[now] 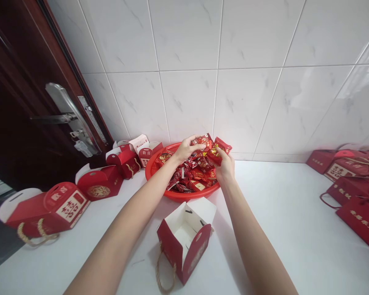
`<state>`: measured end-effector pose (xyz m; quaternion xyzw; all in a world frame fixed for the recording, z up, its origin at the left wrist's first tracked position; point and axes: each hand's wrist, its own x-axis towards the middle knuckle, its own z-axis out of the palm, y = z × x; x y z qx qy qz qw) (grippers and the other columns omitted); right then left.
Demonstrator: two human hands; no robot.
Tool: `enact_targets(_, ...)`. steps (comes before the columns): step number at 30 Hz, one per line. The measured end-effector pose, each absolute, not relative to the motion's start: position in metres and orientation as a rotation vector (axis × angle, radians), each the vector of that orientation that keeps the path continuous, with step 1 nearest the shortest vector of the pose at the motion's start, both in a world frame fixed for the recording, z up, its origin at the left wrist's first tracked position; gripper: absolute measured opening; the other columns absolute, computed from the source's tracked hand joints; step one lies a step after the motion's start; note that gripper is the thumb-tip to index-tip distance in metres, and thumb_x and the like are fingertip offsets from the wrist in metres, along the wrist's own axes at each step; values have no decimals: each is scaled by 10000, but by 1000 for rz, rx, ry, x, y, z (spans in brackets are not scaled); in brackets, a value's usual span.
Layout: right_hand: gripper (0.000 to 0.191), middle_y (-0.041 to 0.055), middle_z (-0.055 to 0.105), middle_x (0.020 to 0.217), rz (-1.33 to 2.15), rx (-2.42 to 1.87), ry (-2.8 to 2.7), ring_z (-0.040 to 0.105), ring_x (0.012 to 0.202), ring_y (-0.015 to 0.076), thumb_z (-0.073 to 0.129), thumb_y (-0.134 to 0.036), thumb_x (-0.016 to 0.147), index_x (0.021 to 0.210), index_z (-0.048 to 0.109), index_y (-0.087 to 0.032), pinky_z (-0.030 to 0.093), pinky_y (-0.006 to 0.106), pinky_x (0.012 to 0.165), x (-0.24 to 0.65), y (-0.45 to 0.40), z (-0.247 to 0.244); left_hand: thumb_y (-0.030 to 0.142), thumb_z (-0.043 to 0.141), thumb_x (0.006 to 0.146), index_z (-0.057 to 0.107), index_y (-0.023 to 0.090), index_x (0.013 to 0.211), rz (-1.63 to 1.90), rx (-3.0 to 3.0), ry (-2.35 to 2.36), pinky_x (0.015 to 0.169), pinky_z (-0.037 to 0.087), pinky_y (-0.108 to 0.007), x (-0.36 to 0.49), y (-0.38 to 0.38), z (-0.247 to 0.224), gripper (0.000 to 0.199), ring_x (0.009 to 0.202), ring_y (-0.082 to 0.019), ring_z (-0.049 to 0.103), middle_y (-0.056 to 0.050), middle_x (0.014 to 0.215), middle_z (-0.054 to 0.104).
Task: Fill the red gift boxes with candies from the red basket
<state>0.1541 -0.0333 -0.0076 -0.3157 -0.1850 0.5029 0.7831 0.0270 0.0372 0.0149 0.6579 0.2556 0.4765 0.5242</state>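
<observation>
My left hand (187,149) is closed on a red candy packet (203,142) with a pale printed pattern, above the far side of a red plastic basket (180,196). Beside it, my right hand (226,166) grips another red packet (223,145) with gold print, at the basket's right rim. Many red wrapped candies (199,174) fill the basket. Nearer to me, between my forearms, an open red gift box (184,241) shows its white inside; I see no candy in it. Its twisted rope handle hangs at the left.
Red gift boxes (100,182) with flaps up line the left of the white table (273,213). Closed red boxes (353,200) are grouped at the right edge. Behind stands a white tiled wall (249,98); a dark door (24,102) with a metal handle is at left.
</observation>
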Motion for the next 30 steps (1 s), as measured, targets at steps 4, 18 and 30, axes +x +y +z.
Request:
enact_targets(4, 95, -19, 731, 693, 1064, -663, -354, 722, 705, 181, 709, -188, 686, 761, 651, -197, 608, 282, 638, 154, -30, -9, 284, 880, 560, 703, 162, 1066, 1160, 1535, 619, 807, 495, -294, 27, 35, 19, 550, 786, -153, 655, 7, 829, 726)
enact_targets(18, 304, 18, 779, 891, 1197, -621, -773, 731, 820, 207, 754, -370, 713, 960, 732, -194, 604, 292, 664, 155, -64, 6, 365, 875, 644, 690, 178, 1115, 1189, 1571, 654, 851, 522, -350, 3, -35, 26, 540, 905, -218, 690, -47, 989, 757)
enact_targets(30, 380, 61, 777, 943, 1141, -678, -1145, 728, 852, 225, 860, -387, 684, 966, 729, -168, 594, 326, 748, 158, -145, 40, 402, 809, 741, 726, 190, 1057, 1133, 1709, 619, 846, 542, -351, -16, -104, 41, 389, 942, -239, 682, -58, 1011, 734)
